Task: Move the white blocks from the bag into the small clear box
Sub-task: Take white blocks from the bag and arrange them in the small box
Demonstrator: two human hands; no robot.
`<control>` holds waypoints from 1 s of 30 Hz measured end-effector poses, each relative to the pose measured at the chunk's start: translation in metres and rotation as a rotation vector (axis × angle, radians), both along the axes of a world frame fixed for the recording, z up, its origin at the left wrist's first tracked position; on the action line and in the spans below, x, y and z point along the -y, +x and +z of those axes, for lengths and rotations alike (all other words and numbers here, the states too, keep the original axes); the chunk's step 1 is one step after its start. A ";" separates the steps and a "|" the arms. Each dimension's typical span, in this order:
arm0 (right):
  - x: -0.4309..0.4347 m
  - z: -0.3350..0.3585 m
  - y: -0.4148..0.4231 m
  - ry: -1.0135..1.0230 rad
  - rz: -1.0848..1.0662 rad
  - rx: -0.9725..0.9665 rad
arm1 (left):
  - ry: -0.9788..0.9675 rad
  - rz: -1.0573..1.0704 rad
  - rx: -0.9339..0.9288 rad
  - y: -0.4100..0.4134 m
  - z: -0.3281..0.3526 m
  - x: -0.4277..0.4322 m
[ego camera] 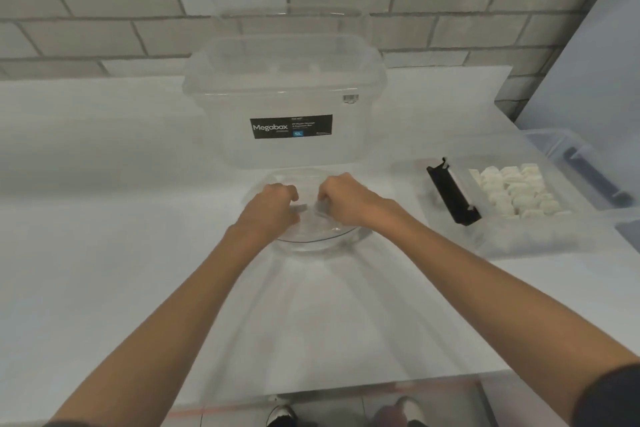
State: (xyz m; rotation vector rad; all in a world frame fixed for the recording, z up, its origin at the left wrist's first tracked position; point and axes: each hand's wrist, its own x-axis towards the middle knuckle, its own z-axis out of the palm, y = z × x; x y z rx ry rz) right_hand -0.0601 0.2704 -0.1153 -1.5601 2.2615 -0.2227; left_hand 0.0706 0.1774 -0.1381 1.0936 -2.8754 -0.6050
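A clear plastic bag (309,211) lies in a round clear bowl (320,242) at the middle of the table. My left hand (273,204) and my right hand (346,199) are close together over the bowl, each with fingers curled, pinching the bag's top edge. Whether any blocks are inside the bag cannot be seen. To the right stands the small clear box (519,239), holding several white blocks (516,191) in its far half.
A big clear Megabox tub (287,97) stands right behind the bowl against the brick wall. A black latch (453,196) lies on the small box's left rim. Another clear box (568,156) with a black handle sits at the far right. The table's front edge is near my feet.
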 end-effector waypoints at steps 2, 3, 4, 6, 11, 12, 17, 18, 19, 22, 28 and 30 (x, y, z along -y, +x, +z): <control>0.001 -0.006 0.001 0.047 -0.049 -0.026 | -0.035 -0.047 0.075 0.000 -0.009 0.003; 0.001 -0.008 0.001 0.050 -0.062 -0.030 | -0.055 -0.074 0.096 0.000 -0.012 0.004; 0.001 -0.009 0.002 0.048 -0.074 -0.033 | -0.080 -0.096 0.103 0.001 -0.014 0.004; 0.002 -0.008 0.004 0.046 -0.100 -0.043 | -0.152 -0.125 0.102 0.002 -0.016 0.004; -0.002 -0.003 0.016 -0.039 -0.225 0.082 | -0.335 -0.191 0.005 0.008 -0.017 0.006; -0.003 -0.002 0.020 -0.088 -0.276 0.136 | -0.349 -0.210 -0.045 0.010 -0.017 0.007; -0.017 0.007 0.038 -0.325 -0.532 0.629 | -0.527 -0.291 -0.520 0.025 -0.014 0.006; -0.020 0.007 0.040 -0.384 -0.560 0.764 | -0.542 -0.301 -0.591 0.027 -0.014 0.005; -0.023 0.008 0.041 -0.439 -0.578 0.862 | -0.525 -0.309 -0.636 0.030 -0.013 0.005; -0.028 0.008 0.044 -0.566 -0.609 1.015 | -0.235 -0.208 -0.728 0.040 -0.002 0.004; -0.031 0.003 0.052 -0.712 -0.649 1.231 | 0.366 0.075 -0.878 0.049 0.029 0.008; -0.030 0.000 0.054 -0.733 -0.641 1.276 | 0.388 0.035 -0.877 0.048 0.034 0.010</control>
